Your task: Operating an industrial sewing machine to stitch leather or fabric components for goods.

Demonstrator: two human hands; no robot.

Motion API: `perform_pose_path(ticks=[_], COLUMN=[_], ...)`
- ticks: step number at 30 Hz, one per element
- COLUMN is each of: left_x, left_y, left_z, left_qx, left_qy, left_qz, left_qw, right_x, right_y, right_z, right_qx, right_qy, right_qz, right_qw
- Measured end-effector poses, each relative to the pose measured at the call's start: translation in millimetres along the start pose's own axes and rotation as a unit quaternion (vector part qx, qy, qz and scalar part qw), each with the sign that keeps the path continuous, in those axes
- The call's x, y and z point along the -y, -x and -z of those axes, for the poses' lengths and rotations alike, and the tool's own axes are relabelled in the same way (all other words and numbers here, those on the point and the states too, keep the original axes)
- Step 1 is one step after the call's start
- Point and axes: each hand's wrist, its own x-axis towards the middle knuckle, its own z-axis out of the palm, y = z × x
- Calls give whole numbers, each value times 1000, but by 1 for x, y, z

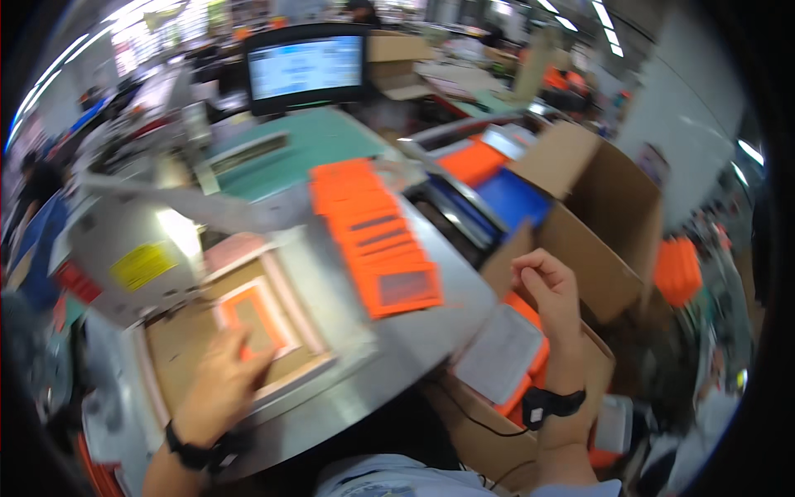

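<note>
Orange rectangular frame (263, 308) with a white border: lying on the brown bed of a shallow fixture (295, 305), a pale raised rim around it. Fixture taken as landmark.

Left hand (219, 381): over the fixture's near part, fingertips bent down to the frame's lower edge, touching. Gap between thumb and fingers small; blur, cannot tell whether the grip pinches the frame or only presses on it.

Right hand (548, 294): raised, well to the right of the fixture. Grip partly open, fingers loosely curled, thumb near the index finger; nothing seen in it.

Materials: tabletop (455, 306) under the fixture smooth, grey, metallic sheen. Right of the fixture, a row of overlapping flat orange pieces (368, 219), rectangular, dark slots and one dark window. Left of and behind the fixture, pale boxy machine housing (108, 236), yellow label (142, 267). Beyond the fixture, matte green surface (331, 137); farther off, lit monitor (306, 70). Far right of the fixture, open brown cardboard carton (613, 232); nearer, a flat grey panel (499, 356), rounded corners, over orange pieces.
</note>
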Motion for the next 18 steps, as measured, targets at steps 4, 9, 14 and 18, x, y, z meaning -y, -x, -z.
perform_pose_path(ticks=[4, 9, 14, 18], left_x=[-20, -20, -19, -19], left_y=[-10, -10, -8, -7], left_z=[8, -1, 0, 0], left_qx=[3, -5, 11, 20], left_qy=[59, 57, 65, 74], left_qz=[45, 43, 72, 82], left_qw=[997, 997, 995, 994], right_x=[-150, -281, -303, -320], right_y=[91, 211, 182, 143], right_z=[130, 135, 45, -3], right_qx=[-147, -116, -61, -50], right_qy=[235, 405, 385, 454], right_qz=[-194, -321, -309, -318], right_qw=[941, 848, 868, 831])
